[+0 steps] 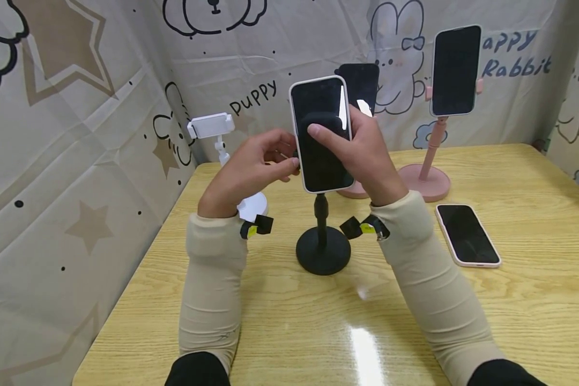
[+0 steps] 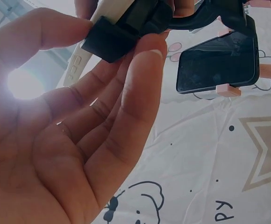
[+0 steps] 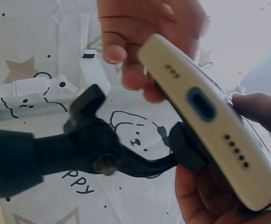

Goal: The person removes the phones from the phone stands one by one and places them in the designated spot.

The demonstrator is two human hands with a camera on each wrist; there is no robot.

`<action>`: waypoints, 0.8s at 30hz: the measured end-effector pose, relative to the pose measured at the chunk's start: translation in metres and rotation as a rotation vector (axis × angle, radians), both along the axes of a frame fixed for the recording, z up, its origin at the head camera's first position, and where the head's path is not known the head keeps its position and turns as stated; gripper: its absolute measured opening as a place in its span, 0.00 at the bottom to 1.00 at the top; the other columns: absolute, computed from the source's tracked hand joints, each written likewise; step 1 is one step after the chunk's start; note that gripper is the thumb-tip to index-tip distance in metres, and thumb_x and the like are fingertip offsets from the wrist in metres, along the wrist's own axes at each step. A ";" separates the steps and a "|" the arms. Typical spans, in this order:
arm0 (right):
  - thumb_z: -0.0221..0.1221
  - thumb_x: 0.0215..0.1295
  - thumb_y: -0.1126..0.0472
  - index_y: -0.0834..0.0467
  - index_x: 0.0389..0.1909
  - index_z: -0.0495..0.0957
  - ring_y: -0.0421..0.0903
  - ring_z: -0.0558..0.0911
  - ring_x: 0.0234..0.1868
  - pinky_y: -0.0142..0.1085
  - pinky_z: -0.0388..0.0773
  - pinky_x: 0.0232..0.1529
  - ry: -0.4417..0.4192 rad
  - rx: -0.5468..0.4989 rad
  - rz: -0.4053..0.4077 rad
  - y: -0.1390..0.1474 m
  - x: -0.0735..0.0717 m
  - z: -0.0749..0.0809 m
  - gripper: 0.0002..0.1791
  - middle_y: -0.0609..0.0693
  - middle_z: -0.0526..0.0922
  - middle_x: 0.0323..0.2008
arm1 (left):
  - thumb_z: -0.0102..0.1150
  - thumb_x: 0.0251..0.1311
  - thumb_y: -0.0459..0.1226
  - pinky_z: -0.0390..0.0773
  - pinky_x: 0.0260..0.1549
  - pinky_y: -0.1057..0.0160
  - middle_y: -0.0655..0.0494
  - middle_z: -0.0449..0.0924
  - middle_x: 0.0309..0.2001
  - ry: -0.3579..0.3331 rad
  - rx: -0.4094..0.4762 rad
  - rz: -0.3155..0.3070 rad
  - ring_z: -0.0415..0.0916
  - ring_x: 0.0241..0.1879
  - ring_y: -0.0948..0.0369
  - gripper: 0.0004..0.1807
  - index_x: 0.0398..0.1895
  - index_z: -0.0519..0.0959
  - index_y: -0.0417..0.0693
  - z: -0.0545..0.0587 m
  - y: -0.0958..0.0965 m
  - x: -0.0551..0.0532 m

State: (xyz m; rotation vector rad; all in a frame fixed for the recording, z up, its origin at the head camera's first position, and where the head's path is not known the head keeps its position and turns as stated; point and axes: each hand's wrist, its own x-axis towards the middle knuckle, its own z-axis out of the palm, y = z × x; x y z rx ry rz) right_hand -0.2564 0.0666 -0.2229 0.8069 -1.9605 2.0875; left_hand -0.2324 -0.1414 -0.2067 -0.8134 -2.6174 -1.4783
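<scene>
A phone in a pale case (image 1: 316, 102) stands upright, screen toward me, at the top of a black desk phone stand (image 1: 323, 254). My right hand (image 1: 369, 155) grips it from the right side, thumb on the screen and fingers behind. At the phone's left edge, my left hand (image 1: 255, 166) pinches the stand's black clamp (image 2: 110, 39) between thumb and fingers. The right wrist view shows the phone's bottom edge with its charging port (image 3: 202, 105) and the clamp (image 3: 187, 147) at its back, joined to a curved arm with a black knob (image 3: 86, 105).
Behind on the left is a white phone stand (image 1: 212, 126). A pink stand (image 1: 434, 150) at the right carries a phone (image 1: 455, 69), and another mounted phone (image 1: 364, 80) is partly hidden. One more phone (image 1: 468, 236) lies flat on the wooden table (image 1: 289, 332).
</scene>
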 end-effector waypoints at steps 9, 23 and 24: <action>0.64 0.62 0.57 0.57 0.57 0.72 0.55 0.83 0.41 0.43 0.83 0.40 0.024 -0.052 -0.002 -0.003 -0.002 -0.004 0.23 0.58 0.80 0.46 | 0.58 0.62 0.31 0.82 0.41 0.54 0.44 0.78 0.44 -0.093 0.158 -0.019 0.80 0.40 0.48 0.12 0.48 0.71 0.43 0.000 0.003 0.001; 0.62 0.63 0.57 0.58 0.57 0.72 0.54 0.84 0.40 0.44 0.83 0.39 0.057 -0.059 -0.007 -0.005 -0.003 -0.005 0.23 0.58 0.81 0.46 | 0.61 0.60 0.33 0.79 0.36 0.53 0.47 0.80 0.34 0.009 0.113 0.013 0.75 0.33 0.51 0.10 0.43 0.74 0.48 -0.002 0.001 -0.001; 0.62 0.63 0.57 0.58 0.58 0.72 0.54 0.84 0.40 0.43 0.83 0.39 0.057 -0.057 -0.007 -0.004 -0.003 -0.005 0.23 0.58 0.81 0.46 | 0.61 0.60 0.34 0.79 0.36 0.52 0.47 0.79 0.33 0.010 0.110 0.014 0.75 0.33 0.51 0.10 0.43 0.74 0.49 -0.002 0.001 -0.001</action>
